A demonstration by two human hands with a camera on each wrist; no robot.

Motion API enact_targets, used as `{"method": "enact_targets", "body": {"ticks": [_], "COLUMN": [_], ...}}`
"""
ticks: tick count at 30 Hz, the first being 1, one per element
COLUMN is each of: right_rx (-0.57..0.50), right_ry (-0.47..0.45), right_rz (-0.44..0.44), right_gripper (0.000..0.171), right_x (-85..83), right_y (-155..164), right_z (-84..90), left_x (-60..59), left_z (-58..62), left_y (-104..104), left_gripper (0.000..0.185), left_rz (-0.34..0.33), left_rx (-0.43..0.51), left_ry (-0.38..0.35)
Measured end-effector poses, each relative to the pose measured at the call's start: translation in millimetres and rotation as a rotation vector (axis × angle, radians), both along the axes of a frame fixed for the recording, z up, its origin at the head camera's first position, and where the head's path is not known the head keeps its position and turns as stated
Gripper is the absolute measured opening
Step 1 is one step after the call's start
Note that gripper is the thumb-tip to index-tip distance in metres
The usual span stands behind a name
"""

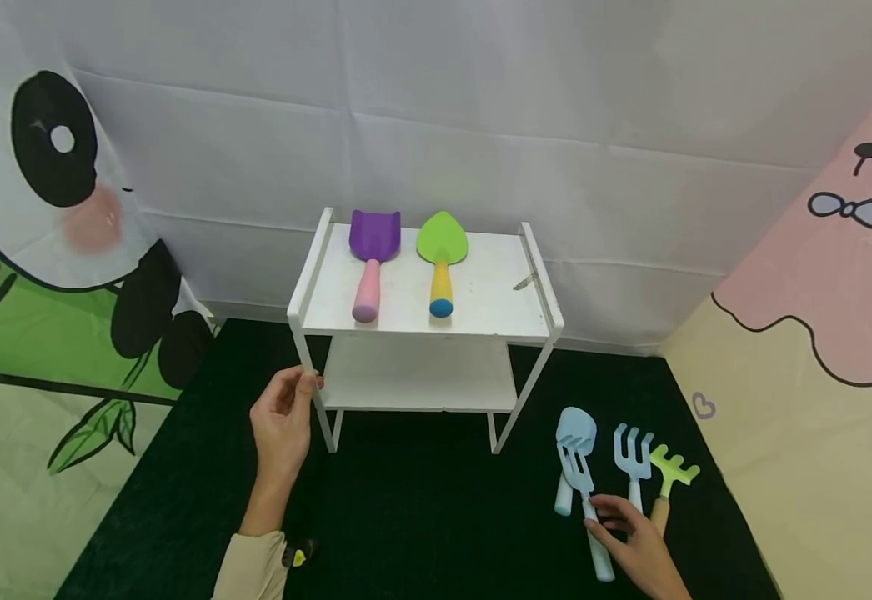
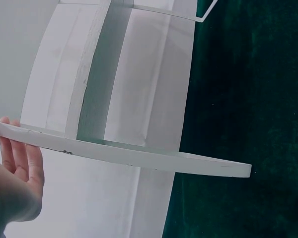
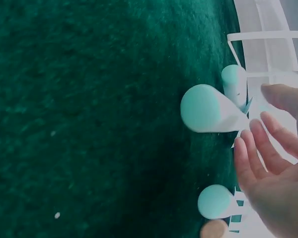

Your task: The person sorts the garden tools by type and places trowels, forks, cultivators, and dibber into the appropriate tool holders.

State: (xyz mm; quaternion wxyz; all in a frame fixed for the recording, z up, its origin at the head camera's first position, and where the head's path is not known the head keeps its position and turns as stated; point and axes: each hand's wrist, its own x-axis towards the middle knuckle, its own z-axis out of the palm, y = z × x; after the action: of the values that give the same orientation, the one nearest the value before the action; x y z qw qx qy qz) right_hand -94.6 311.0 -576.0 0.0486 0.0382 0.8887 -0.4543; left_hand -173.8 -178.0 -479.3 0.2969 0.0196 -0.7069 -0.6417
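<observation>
A: Left hand [image 1: 282, 421]?
B: Fingers curled round the front-left post of the white two-tier rack [image 1: 481, 283], steadying it. The left wrist view shows only fingertips against the rack's edge.
A: Right hand [image 1: 634, 546]?
B: Down on the dark green mat [image 1: 421, 517], fingers closing on the handle of the pale blue fork-rake [image 1: 584, 492], which lies across a pale blue trowel [image 1: 573, 442]. The right wrist view shows the fingers fairly spread, so the grip looks loose, not firm yet.
A: How to do it well?
B: I'd pinch mid-handle and lift straight up so the trowel underneath doesn't drag. Avoid nudging the second blue rake [image 1: 633, 462] and the green rake [image 1: 672, 477] just beside it.
A: On the rack?
B: Purple scoop [image 1: 373, 250] and green trowel [image 1: 441, 250] on top; free room to their right.
</observation>
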Motion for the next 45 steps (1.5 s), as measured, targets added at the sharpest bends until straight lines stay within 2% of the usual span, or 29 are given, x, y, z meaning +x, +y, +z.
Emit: {"method": "enact_targets", "body": {"ticks": [7,17,21,26,33,39,45], "right_rx": [-0.011,-0.016,-0.043,-0.148,-0.378,-0.483,-0.529], "right_ry": [-0.077,-0.148,-0.176,-0.257,-0.416,-0.457,-0.479], "right_rz": [-0.030,-0.031,0.011,0.110,0.151,0.170,0.152], "right_gripper": [0.043,0.046,0.050,0.059,0.067,0.069,0.074], "right_x": [0.3,0.1,0.2,1.1,4.1,7.6,13.0], "right_y": [6,5,9,18,26,27,26], "right_z": [-5.5,-4.4,-4.4,-2.2,0.7,-1.0,-0.5], "left_x": [-1.0,-2.3,-2.1,-2.8,-2.1,-1.0,-0.3], "left_z": [-1.6,-3.0,-3.0,-3.4,-4.2,-3.4,-1.9], "left_y": [0,0,-1,-1,-1,-1,0], "left_gripper": [0.025,0.024,0.024,0.023,0.022,0.022,0.023], "left_rz": [-0.007,-0.007,-0.006,-0.010,0.002,-0.008,-0.013], "left_rx": [0.007,0.001,-0.001,-0.001,-0.002,0.009,0.009], "left_ry": [0.005,0.010,0.020,0.031,0.032,0.027,0.032]}}
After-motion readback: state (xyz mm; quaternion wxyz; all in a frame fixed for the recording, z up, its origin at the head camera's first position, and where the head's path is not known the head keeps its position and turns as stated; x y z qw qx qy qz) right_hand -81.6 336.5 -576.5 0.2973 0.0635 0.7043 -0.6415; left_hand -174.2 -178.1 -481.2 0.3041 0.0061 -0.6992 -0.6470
